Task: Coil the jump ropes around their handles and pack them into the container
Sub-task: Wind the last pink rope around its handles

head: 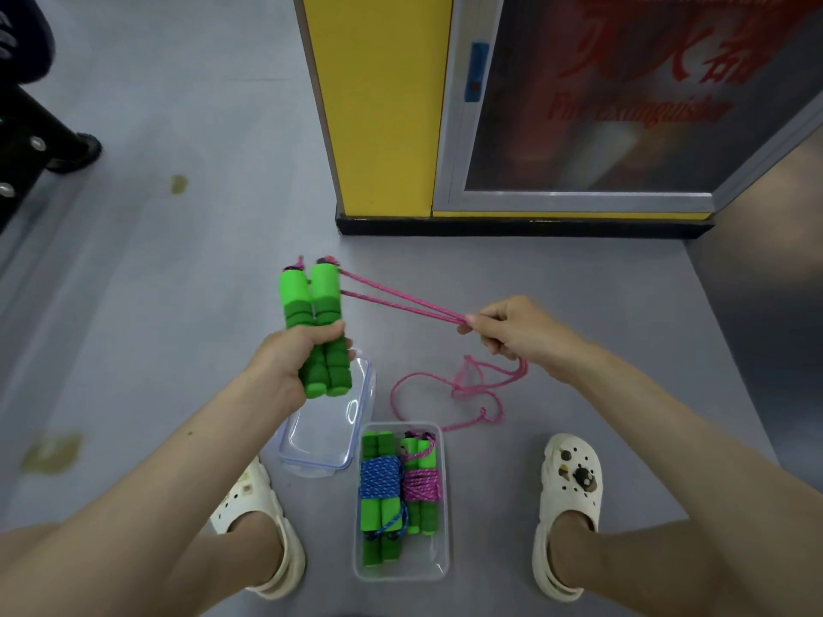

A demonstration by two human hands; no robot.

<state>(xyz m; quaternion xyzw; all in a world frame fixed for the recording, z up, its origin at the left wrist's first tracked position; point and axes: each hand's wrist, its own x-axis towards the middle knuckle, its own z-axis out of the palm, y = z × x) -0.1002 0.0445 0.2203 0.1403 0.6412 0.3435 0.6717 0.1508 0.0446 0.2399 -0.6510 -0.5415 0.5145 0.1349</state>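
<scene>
The paired green handles (314,318) were upright above the floor, their lower halves clenched in the left hand (294,362). The pink rope (401,302) ran doubled from their tops to the right hand (503,327), whose fingers (478,325) pinched it taut, with slack lying on the floor. Good wrapping probably needed steady tension and tight turns side by side at mid-handle, like the two bundles in the container (427,558).

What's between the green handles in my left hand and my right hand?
Two taut strands of pink rope, running from the green handles to the right hand, in the head view.
</scene>
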